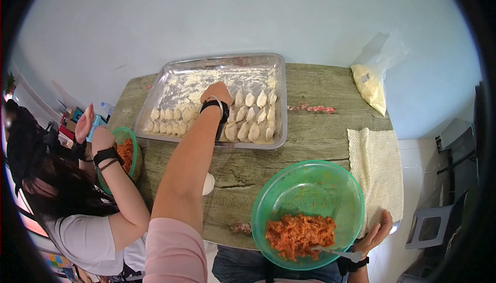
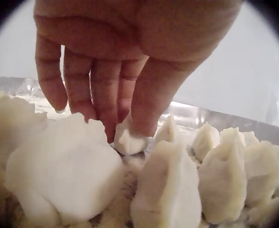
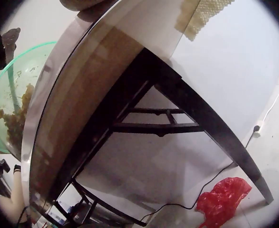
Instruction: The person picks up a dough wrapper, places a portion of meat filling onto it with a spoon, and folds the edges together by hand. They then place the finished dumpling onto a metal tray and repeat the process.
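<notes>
My left hand (image 1: 218,92) reaches across the table into a floured metal tray (image 1: 281,128). In the left wrist view its thumb and fingers pinch a small white dumpling (image 2: 130,141) low in the tray. Rows of other dumplings (image 1: 254,132) stand close around that hand, and a large dumpling (image 2: 65,166) fills the near left of the left wrist view. My right hand (image 1: 380,234) lies at the table's near right edge, fingers loosely extended over a cream cloth (image 1: 380,179). Beside it, a green bowl (image 1: 310,179) contains orange-red filling (image 1: 299,236) and a spoon (image 1: 341,253).
Another person (image 1: 88,231) sits at the left with both hands raised, near a second green bowl (image 1: 135,143) of filling. A plastic bag (image 1: 369,81) of pale yellow flour leans against the wall. A grey stool (image 1: 429,226) and a red plastic bag (image 3: 222,202) are on the floor.
</notes>
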{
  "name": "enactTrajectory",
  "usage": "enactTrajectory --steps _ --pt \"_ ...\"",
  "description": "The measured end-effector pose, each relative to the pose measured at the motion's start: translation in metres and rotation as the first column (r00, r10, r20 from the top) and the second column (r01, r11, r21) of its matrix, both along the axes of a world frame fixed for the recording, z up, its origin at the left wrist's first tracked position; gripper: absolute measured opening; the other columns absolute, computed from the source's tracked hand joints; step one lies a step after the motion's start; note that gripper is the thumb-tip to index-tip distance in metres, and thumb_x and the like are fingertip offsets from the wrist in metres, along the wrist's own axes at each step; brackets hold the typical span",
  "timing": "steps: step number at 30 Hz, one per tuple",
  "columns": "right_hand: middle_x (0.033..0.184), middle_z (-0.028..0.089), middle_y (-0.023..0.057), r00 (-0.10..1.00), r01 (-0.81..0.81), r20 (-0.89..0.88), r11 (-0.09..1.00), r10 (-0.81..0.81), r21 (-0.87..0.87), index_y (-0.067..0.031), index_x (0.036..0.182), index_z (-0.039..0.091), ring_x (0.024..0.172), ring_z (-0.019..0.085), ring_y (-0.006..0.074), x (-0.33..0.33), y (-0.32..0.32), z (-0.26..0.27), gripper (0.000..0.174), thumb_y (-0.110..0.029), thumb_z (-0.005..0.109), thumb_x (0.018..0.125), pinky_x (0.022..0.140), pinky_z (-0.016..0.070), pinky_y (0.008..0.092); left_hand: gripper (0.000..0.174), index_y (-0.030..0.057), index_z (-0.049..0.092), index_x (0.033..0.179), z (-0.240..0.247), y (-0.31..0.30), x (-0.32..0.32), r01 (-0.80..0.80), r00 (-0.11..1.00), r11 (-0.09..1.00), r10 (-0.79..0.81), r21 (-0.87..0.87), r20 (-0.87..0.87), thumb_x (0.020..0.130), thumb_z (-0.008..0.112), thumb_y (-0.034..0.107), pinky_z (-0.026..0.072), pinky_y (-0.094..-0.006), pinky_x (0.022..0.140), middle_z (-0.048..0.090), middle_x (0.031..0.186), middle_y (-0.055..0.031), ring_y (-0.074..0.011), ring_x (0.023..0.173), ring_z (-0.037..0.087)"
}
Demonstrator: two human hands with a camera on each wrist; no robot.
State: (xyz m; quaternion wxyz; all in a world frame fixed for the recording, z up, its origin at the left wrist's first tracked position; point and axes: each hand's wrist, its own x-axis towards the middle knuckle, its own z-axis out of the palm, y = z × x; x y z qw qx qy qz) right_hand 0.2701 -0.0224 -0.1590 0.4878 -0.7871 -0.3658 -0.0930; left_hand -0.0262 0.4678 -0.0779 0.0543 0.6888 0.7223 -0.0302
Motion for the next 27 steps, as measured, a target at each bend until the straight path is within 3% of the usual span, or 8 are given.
enactTrajectory --steps 2,5,7,9,12,17,22,27 --pt "0.123 0.048 0.0181 0.999 -0.018 0.038 1.000 0.019 -0.025 0.0047 0.121 0.048 0.118 0.042 0.0318 0.001 -0.001 0.001 0.042 -0.025 0.038 0.094 0.103 0.0285 0.0416 0.020 0.0033 0.069 0.091 0.001 -0.001 -0.006 0.083 0.996 0.996 -0.084 0.037 0.040 0.078 0.062 0.016 0.0534 -0.0447 0.063 0.067 0.092 -0.0166 -0.0286 0.084 0.067" --pt "0.123 0.048 0.0181 0.999 -0.003 0.043 1.000 0.004 -0.030 0.0041 0.120 0.049 0.117 0.042 0.0322 0.001 -0.001 0.001 0.040 -0.023 0.039 0.093 0.103 0.0286 0.0418 0.028 0.0071 0.070 0.092 0.019 -0.015 -0.014 0.044 0.996 0.997 -0.049 0.064 0.081 0.071 0.073 0.026 0.0514 -0.0366 0.079 0.066 0.102 -0.0105 -0.0261 0.090 0.065" --pt "0.123 0.048 0.0181 0.999 -0.007 0.050 1.000 0.008 -0.021 0.0038 0.120 0.049 0.117 0.043 0.0322 0.001 0.000 0.002 0.039 -0.023 0.040 0.093 0.103 0.0288 0.0419 0.030 0.0070 0.070 0.092 0.030 -0.031 -0.023 0.082 0.937 0.961 -0.164 0.263 0.308 0.070 0.074 0.026 0.0502 -0.0350 0.082 0.067 0.097 -0.0108 -0.0268 0.088 0.065" --pt "0.123 0.049 0.0182 0.998 -0.007 0.058 1.000 0.008 -0.013 0.0035 0.120 0.050 0.117 0.043 0.0323 0.001 0.000 0.002 0.039 -0.023 0.041 0.093 0.102 0.0291 0.0420 0.026 0.0051 0.069 0.089 0.039 -0.041 -0.028 -0.011 0.892 0.970 -0.101 0.243 0.440 0.069 0.075 0.021 0.0507 -0.0325 0.076 0.068 0.087 -0.0105 -0.0219 0.082 0.065" --pt "0.122 0.050 0.0187 0.995 -0.016 0.097 1.000 0.018 -0.014 0.0024 0.120 0.050 0.116 0.045 0.0330 0.004 -0.001 0.002 0.039 -0.025 0.045 0.092 0.102 0.0302 0.0422 0.019 0.0021 0.068 0.088 0.035 -0.051 -0.039 -0.028 0.687 0.976 -0.137 0.214 0.713 0.072 0.070 0.010 0.0465 -0.0238 0.065 0.065 0.079 -0.0062 -0.0100 0.071 0.059" --pt "0.122 0.051 0.0187 0.995 -0.024 0.093 0.999 0.020 0.040 0.0023 0.119 0.051 0.115 0.045 0.0333 -0.001 0.004 0.009 0.038 -0.024 0.048 0.091 0.101 0.0311 0.0418 0.017 0.0009 0.069 0.090 0.059 -0.136 -0.022 -0.040 0.504 0.981 -0.143 0.188 0.852 0.076 0.069 0.011 0.0479 -0.0256 0.068 0.068 0.082 -0.0060 -0.0118 0.073 0.061" --pt "0.118 0.053 0.0173 0.995 -0.043 0.091 0.998 0.047 -0.043 -0.0007 0.113 0.054 0.112 0.047 0.0333 -0.006 0.000 0.025 0.031 -0.017 0.055 0.086 0.098 0.0325 0.0411 0.027 -0.0022 0.063 0.105 0.053 -0.231 -0.010 0.087 0.135 0.996 -0.007 -0.004 0.991 0.082 0.064 0.011 0.0472 -0.0250 0.073 0.066 0.093 -0.0058 -0.0111 0.081 0.060" --pt "0.114 0.055 0.0153 0.989 -0.129 0.072 0.991 0.131 -0.029 -0.0027 0.108 0.055 0.110 0.048 0.0335 -0.006 -0.004 0.030 0.029 -0.016 0.059 0.083 0.097 0.0326 0.0409 0.027 -0.0015 0.063 0.105 0.024 -0.297 -0.021 0.141 0.120 0.989 -0.063 0.046 0.991 0.082 0.066 0.010 0.0463 -0.0242 0.076 0.066 0.095 -0.0041 -0.0108 0.087 0.060"
